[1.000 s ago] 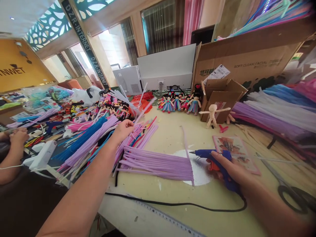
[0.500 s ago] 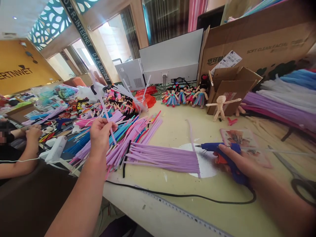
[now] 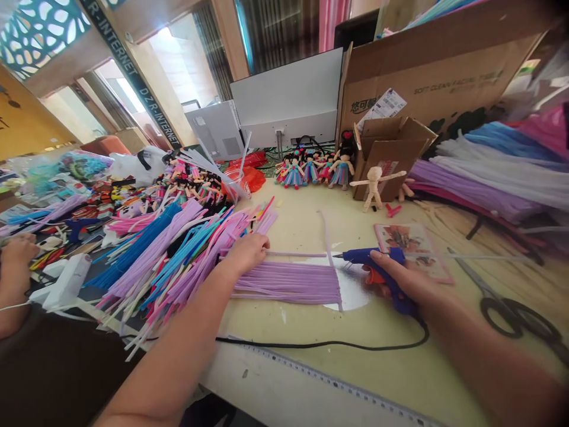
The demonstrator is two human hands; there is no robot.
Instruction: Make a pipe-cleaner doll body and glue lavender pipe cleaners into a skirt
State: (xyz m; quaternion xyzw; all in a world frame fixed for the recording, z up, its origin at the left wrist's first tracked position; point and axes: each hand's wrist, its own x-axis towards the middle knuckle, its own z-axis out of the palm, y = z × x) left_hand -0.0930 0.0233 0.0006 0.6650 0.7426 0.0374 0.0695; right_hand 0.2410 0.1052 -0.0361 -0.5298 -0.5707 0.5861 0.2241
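Observation:
My left hand [image 3: 249, 254] is closed on a lilac pipe cleaner [image 3: 297, 254], whose far end reaches the upright lilac stem [image 3: 328, 234]. Just below it lies a row of lilac pipe cleaners [image 3: 293, 283], side by side, their right ends along that stem. My right hand [image 3: 398, 276] grips a blue hot glue gun [image 3: 377, 258], with its nozzle pointing left beside the stem. Under the row's right end lies a shiny silvery disc [image 3: 358, 287]. A loose pile of coloured pipe cleaners [image 3: 186, 237] spreads left of my left hand.
Scissors [image 3: 502, 302] and a pink-edged picture card [image 3: 411, 246] lie at the right. Behind stand a bare beige doll figure [image 3: 373, 184], several finished dolls [image 3: 311, 169] and a small carton [image 3: 382, 157]. A black cord [image 3: 324, 344] and measuring tape [image 3: 320, 376] cross the front. A co-worker's arm [image 3: 15, 279] shows left.
My left hand has moved right and down, laying its pipe cleaner from a raised, slanted position to level above the row. The glue gun keeps its place by the stem. The view has shifted right.

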